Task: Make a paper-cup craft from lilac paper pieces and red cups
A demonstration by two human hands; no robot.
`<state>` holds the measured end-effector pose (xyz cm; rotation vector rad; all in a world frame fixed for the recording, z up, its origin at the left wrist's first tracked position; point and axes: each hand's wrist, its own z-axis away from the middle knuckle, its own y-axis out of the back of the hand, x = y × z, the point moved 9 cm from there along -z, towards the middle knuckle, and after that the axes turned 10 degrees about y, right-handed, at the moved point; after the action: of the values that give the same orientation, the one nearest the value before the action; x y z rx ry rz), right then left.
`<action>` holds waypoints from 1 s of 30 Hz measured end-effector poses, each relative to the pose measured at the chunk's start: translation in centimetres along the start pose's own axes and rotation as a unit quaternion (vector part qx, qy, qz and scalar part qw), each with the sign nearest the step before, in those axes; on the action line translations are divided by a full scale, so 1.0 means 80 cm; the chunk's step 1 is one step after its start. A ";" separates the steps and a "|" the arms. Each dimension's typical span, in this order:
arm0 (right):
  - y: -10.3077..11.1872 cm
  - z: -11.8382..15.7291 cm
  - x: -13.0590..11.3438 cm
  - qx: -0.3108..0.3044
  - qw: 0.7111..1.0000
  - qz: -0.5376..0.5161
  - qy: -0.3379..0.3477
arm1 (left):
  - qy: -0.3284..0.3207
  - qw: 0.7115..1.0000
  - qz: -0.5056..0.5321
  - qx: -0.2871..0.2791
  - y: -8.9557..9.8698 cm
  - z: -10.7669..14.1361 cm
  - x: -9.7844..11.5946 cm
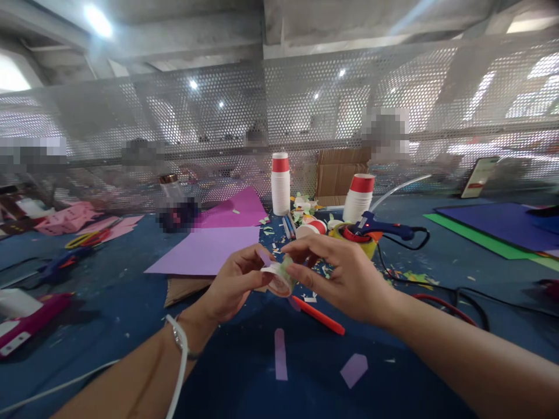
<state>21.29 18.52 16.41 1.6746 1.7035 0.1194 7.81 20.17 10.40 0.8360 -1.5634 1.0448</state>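
Between my two hands, above the dark blue table, is a small paper cup (279, 282), tilted with its round end towards me. My left hand (238, 279) grips it from the left, fingers closed, with a purple paper strip (264, 256) by the fingertips. From the right, my right hand (336, 273) pinches a pale green paper piece (287, 265) against the cup's side. Below the cup lies an orange-red pen (321, 316). Nearer me are a purple paper strip (280, 355) and a cut purple paper piece (354, 370).
Stacked paper cups (280, 189) stand at the back, with a second stack (358, 198) to the right. A blue glue gun (382, 227) rests on a yellow tape roll (371, 249). Purple sheets (209, 250) lie left, coloured sheets (489, 224) right. A perforated screen (305, 110) stands behind.
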 end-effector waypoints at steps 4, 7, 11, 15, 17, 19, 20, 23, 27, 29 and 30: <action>-0.021 0.005 0.023 -0.032 0.986 -0.119 -0.110 | -0.025 0.999 -0.027 -0.026 -0.009 0.003 0.005; -0.027 0.006 0.029 -0.031 0.975 -0.174 -0.135 | -0.026 0.999 -0.041 -0.011 -0.007 0.003 0.004; -0.033 0.008 0.031 -0.033 0.963 -0.220 -0.154 | -0.006 0.999 -0.038 -0.001 -0.006 0.004 0.000; -0.041 0.012 0.033 -0.030 0.937 -0.300 -0.178 | -0.011 0.999 -0.040 -0.002 -0.007 0.005 0.001; -0.046 0.013 0.035 -0.026 0.922 -0.337 -0.189 | -0.019 0.999 -0.045 -0.007 -0.009 0.006 0.003; -0.048 0.013 0.035 -0.021 0.914 -0.358 -0.190 | -0.020 0.999 -0.047 -0.012 -0.012 0.006 0.003; -0.048 0.013 0.035 -0.019 0.912 -0.365 -0.188 | -0.020 0.999 -0.046 -0.014 -0.013 0.006 0.004; -0.050 0.012 0.033 -0.019 0.907 -0.381 -0.180 | -0.027 0.999 -0.045 -0.008 -0.014 0.007 0.007; -0.048 0.010 0.032 -0.013 0.898 -0.402 -0.178 | -0.021 0.999 -0.045 -0.009 -0.013 0.007 0.007; -0.042 0.008 0.031 -0.002 0.896 -0.410 -0.170 | -0.019 0.999 -0.045 -0.012 -0.012 0.007 0.007; -0.038 0.007 0.031 0.004 0.898 -0.408 -0.166 | -0.019 0.999 -0.043 -0.013 -0.012 0.006 0.007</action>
<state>19.35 20.06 13.27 0.7982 1.9740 -0.5395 8.35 19.34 11.07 0.9030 -1.5560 0.9490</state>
